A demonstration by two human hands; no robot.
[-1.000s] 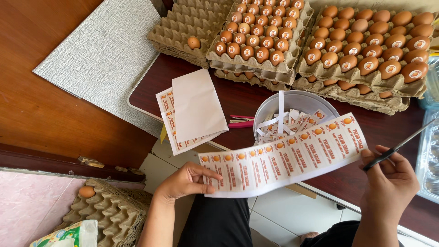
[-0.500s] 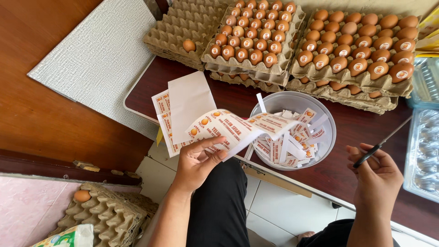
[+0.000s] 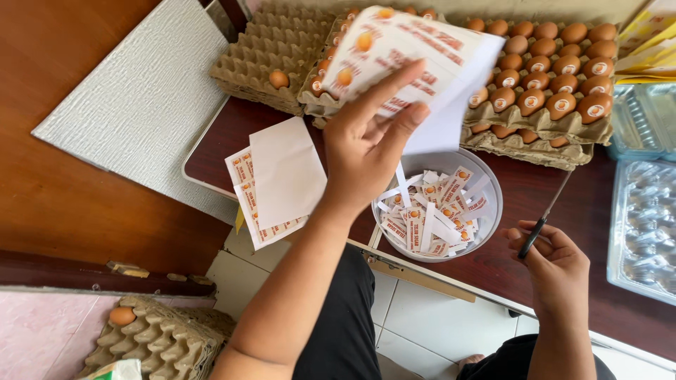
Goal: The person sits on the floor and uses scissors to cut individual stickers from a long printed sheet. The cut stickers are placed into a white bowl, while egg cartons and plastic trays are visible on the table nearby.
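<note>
My left hand (image 3: 366,144) is up over the dark wood surface (image 3: 556,232), grip closed on a sheet of printed labels (image 3: 415,53), thumb under, fingers spread across the front. The sheet is lifted and bent, white back showing at its right edge, and it covers part of the egg trays behind it.

My right hand (image 3: 556,264) is low and to the right, grip closed around the handles of a pair of scissors (image 3: 542,218); the blades point up and away from me, and I can't tell if they are apart or together.

Between the two grips, just below the left one, a round bowl (image 3: 486,176) sits on the surface, full of cut label strips (image 3: 429,214).

Left of my left grip, a stack of label sheets (image 3: 246,190) lies at the surface edge with a plain white sheet (image 3: 285,169) on top.

Beyond the left grip: a tray full of brown eggs (image 3: 556,91), each with a small sticker, and to its left a mostly bare carton tray (image 3: 267,49) with a single egg (image 3: 279,79).

Right of my right grip, clear plastic egg cases (image 3: 644,218).

Down on the floor, far left of both grips, another carton stack (image 3: 155,338) with one egg (image 3: 121,316).
</note>
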